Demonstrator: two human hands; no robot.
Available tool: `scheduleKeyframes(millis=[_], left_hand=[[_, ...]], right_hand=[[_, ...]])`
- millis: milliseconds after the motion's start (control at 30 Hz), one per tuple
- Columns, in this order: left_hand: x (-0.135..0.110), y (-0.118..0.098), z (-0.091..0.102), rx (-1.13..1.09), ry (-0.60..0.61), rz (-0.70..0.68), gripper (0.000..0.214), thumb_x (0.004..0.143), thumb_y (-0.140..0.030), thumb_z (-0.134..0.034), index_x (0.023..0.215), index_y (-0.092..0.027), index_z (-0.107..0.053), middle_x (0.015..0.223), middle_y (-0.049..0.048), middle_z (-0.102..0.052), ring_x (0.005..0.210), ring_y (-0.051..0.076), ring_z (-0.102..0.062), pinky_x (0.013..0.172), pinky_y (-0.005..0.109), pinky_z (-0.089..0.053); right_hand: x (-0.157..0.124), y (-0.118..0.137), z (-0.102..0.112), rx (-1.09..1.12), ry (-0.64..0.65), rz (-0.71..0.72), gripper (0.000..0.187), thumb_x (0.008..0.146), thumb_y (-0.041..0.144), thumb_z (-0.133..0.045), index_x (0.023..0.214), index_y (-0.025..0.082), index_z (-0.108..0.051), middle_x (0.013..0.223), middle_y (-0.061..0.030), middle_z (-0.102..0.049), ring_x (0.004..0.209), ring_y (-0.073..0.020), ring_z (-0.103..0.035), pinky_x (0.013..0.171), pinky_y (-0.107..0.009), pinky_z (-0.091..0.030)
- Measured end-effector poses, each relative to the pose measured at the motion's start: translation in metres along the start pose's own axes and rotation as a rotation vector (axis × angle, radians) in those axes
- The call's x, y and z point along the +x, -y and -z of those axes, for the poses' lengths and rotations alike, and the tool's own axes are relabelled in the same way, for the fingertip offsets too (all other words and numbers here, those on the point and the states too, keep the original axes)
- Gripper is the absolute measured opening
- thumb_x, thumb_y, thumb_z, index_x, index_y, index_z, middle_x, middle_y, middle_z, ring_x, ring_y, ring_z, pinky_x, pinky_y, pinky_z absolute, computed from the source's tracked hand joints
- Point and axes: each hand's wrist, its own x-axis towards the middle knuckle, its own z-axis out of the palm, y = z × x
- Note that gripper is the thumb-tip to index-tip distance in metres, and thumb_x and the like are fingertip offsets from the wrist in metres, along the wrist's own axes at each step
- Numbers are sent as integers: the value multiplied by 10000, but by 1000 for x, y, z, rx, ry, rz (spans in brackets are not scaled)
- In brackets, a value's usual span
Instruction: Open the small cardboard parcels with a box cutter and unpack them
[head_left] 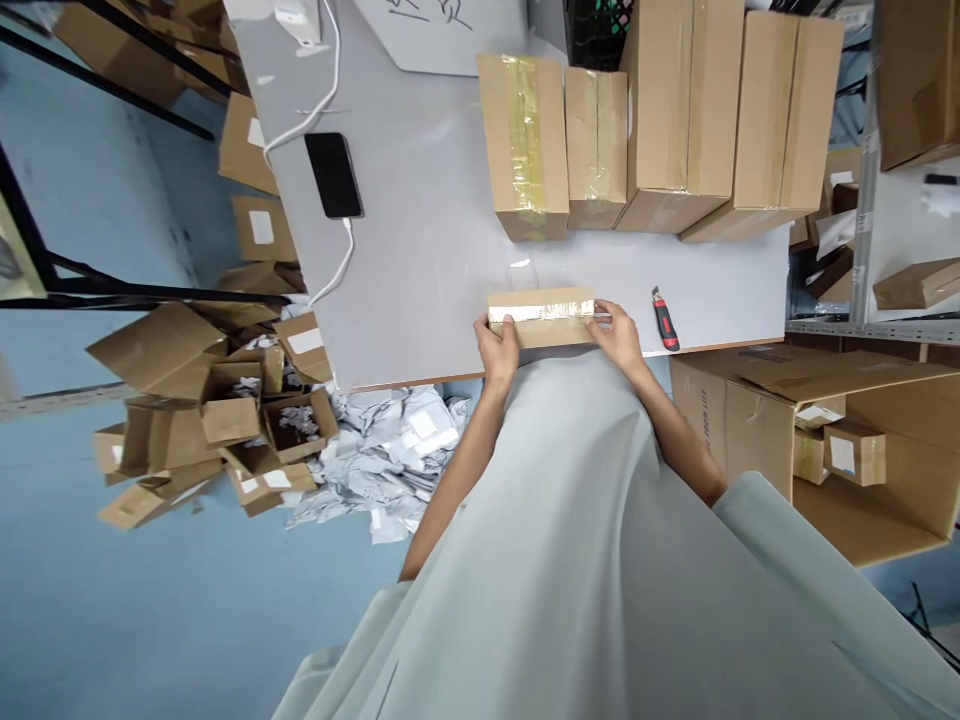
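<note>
A small cardboard box (551, 332) with a shiny strip of tape along its top lies at the table's front edge, close to my body. My left hand (498, 350) grips its left end, the thumb resting on top by the tape. At the right end, my right hand (616, 335) holds the box between thumb and fingers. To the right of that hand lies a red and black utility knife (665, 320), touched by neither hand. The undersides of the box and some fingertips are hidden.
Several taped cardboard boxes (679, 110) stand along the table's back right. A phone (334, 175) with a white cable lies at left. Open boxes (232, 400) and grey plastic bags (382, 450) cover floor at left; a large open carton (750, 400) stands at right.
</note>
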Motion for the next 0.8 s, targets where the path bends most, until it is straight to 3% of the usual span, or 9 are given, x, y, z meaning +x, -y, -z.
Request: scheduleKeyframes(millis=[167, 333, 533, 667, 800], left_hand=[[4, 2, 2, -83, -94, 101, 391, 1103, -533, -685, 1247, -200, -538, 1311, 156, -692, 1318, 284, -679, 1241, 442, -491], [3, 4, 1, -111, -86, 99, 397, 1101, -600, -665, 1149, -223, -548, 1261, 117, -682, 1298, 280, -664, 1236, 434, -483], [7, 3, -2, -135, -76, 85, 341, 1060, -476, -746, 1136, -234, -517, 1260, 104, -647, 1286, 272, -644, 1233, 416, -484], [5, 0, -2, -148, -66, 81, 188, 1090, -346, -651, 1122, -241, -498, 1287, 101, -656, 1312, 259, -635, 1266, 428, -471], [-1, 1, 6, -172, -41, 71, 186, 1068, -250, -604, 1227, -239, -509, 1424, 123, -655, 1401, 249, -628, 1303, 426, -467]], right_hand=[[7, 11, 3, -157, 15, 21, 788, 1009, 320, -739, 1745, 208, -483, 1517, -165, -709, 1115, -299, -809, 1130, -487, -635], [14, 27, 4, -442, 77, 155, 726, 1085, 523, -684, 1716, 196, -535, 1824, -211, -408, 1268, -406, -766, 1168, -578, -612], [18, 44, 4, -605, 229, 193, 685, 1199, 578, -420, 1691, 114, -531, 1772, -296, -458, 1285, -444, -756, 1147, -532, -591], [37, 48, 9, -533, 127, 130, 560, 1220, 558, -409, 1543, 153, -622, 1507, -263, -702, 1288, -420, -759, 1152, -509, -557], [66, 44, 13, -399, 21, 54, 535, 1212, 484, -462, 1599, 121, -531, 1245, -227, -814, 1239, -415, -761, 1155, -535, -543]])
